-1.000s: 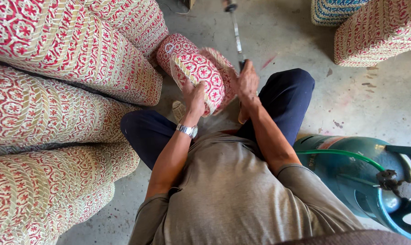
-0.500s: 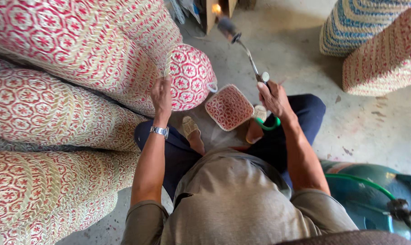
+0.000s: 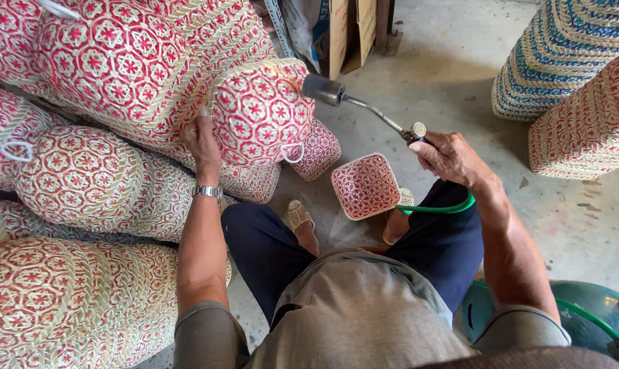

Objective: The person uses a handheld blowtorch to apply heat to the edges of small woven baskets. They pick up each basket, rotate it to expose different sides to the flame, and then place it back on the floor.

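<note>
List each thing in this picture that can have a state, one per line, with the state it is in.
Left hand: gripping the rim of the held basket.
Right hand: closed around the torch handle.
Gas torch: lit, nozzle at the basket.
Red-and-white woven basket: held up, tilted on its side.
Small woven lid: resting near the feet.
Green hose: attached, curving toward the gas cylinder.

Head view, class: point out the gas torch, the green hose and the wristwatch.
gas torch (image 3: 361, 107): head view, on its metal tube behind the nozzle.
green hose (image 3: 438, 208): head view, on the curve under the right wrist.
wristwatch (image 3: 206, 192): head view, on the metal band.
</note>
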